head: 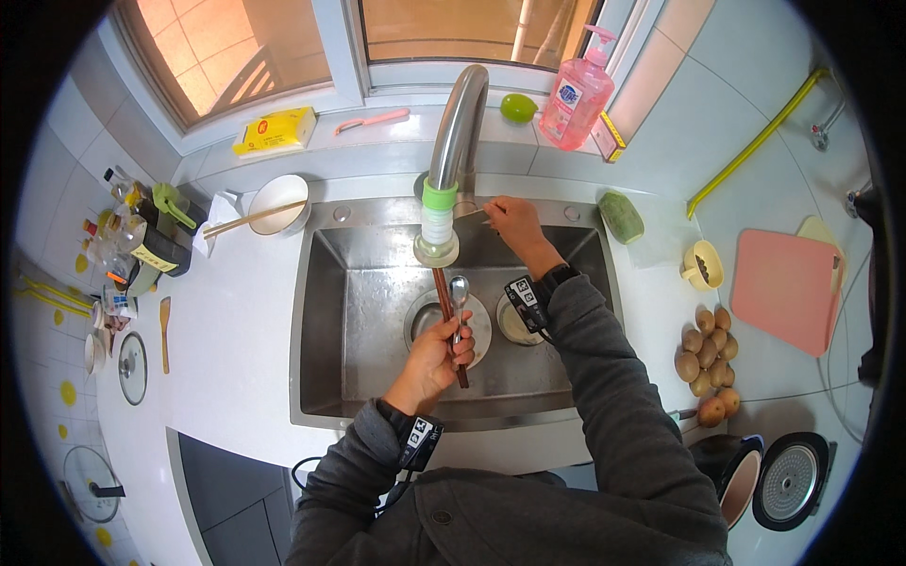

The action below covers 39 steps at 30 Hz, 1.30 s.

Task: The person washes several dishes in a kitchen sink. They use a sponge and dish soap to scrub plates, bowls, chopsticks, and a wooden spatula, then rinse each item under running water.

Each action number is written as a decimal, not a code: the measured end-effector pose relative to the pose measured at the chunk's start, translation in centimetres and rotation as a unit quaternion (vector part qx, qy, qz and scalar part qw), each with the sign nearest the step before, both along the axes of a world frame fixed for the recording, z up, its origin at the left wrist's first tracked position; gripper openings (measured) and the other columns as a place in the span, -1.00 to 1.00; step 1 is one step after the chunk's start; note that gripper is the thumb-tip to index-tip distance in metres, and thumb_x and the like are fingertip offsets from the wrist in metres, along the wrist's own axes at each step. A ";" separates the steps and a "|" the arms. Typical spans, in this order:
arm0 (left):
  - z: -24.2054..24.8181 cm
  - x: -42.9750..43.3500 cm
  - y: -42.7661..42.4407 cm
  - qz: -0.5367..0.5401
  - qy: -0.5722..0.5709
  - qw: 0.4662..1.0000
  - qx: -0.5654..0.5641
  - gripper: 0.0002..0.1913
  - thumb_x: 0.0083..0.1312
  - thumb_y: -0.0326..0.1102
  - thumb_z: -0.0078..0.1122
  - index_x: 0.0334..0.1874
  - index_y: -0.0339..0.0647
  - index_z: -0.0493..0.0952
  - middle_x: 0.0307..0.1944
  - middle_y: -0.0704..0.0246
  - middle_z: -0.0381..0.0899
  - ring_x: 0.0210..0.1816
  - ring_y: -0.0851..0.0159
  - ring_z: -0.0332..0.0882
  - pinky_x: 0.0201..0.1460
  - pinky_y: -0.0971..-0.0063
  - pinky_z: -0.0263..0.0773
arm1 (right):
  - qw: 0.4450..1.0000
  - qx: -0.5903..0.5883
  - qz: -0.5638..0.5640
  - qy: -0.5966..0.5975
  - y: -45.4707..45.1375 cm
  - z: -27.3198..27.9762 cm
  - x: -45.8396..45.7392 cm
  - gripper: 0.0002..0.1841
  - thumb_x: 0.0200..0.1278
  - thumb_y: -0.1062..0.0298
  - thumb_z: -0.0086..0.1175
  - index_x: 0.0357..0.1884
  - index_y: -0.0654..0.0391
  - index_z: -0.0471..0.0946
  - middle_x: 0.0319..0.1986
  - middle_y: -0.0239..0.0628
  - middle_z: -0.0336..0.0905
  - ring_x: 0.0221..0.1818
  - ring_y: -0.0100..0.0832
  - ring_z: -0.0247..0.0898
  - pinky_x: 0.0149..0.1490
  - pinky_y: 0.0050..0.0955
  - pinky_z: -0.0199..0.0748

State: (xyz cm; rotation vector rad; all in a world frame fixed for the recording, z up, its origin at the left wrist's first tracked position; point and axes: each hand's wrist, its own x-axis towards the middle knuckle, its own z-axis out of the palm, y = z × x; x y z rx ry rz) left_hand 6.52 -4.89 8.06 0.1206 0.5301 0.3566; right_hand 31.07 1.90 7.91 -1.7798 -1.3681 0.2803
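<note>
My left hand (439,357) grips a pair of brown chopsticks (444,289) together with a metal spoon (459,291), spoon bowl up, over the sink (375,361). The chopsticks' upper ends reach just under the spout extension (437,237) of the steel faucet (451,127). My right hand (515,225) has its fingers closed on the end of the faucet handle (471,214). Beneath my left hand, a round dish (481,329) lies on the sink floor around the drain area. A bowl (511,327) sits to its right, partly covered by my right wrist.
Left of the sink stand a white bowl (284,185) with wooden chopsticks (248,221) across it and several bottles (152,244). Right of it lie a green gourd-like vegetable (621,217), a yellow cup (703,265) and several kiwifruit (706,351). A pink soap bottle (577,99) stands behind.
</note>
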 end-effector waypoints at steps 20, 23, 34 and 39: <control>0.4 -0.3 0.2 0.011 0.024 1.000 -0.011 -0.82 0.35 -0.31 -0.24 -0.16 -0.23 0.33 -0.54 0.40 0.31 -0.64 0.47 0.16 -0.67 0.64 0.08 | 0.999 0.030 -0.023 -0.037 -0.3 -0.6 -0.2 -0.74 0.10 0.21 0.01 -0.44 0.26 0.51 -0.66 -0.19 0.47 -0.58 -0.38 0.44 -0.42 -0.45 0.36; 0.2 -0.4 0.2 0.015 0.027 1.000 -0.002 -0.83 0.35 -0.30 -0.23 -0.16 -0.21 0.34 -0.54 0.40 0.32 -0.64 0.47 0.17 -0.67 0.64 0.08 | 0.989 0.109 -0.094 -0.038 -0.9 -1.4 -1.2 -0.75 0.09 0.24 0.05 -0.35 0.25 0.50 -0.63 -0.19 0.49 -0.58 -0.40 0.44 -0.40 -0.46 0.38; -3.8 -0.2 -0.6 -0.005 0.189 0.956 0.225 -0.83 0.32 -0.29 -0.18 -0.12 -0.16 0.34 -0.45 0.39 0.40 -0.53 0.39 0.30 -0.46 0.62 0.24 | 0.754 -0.138 0.128 0.629 -7.9 -4.2 -12.9 -0.80 0.20 0.32 -0.09 -0.38 0.28 0.44 -0.53 -0.24 0.49 -0.54 -0.46 0.41 -0.44 -0.54 0.37; -4.1 1.2 2.2 0.170 0.329 0.906 0.203 -0.62 0.30 -0.01 -0.15 -0.15 -0.22 0.39 -0.32 0.32 0.43 -0.31 0.35 0.37 -0.24 0.43 0.34 | 0.927 -0.074 0.048 0.365 -7.7 -6.2 -15.1 -0.73 0.20 0.40 -0.15 -0.07 0.24 0.37 -0.37 -0.23 0.50 -0.34 -0.42 0.42 -0.19 -0.51 0.37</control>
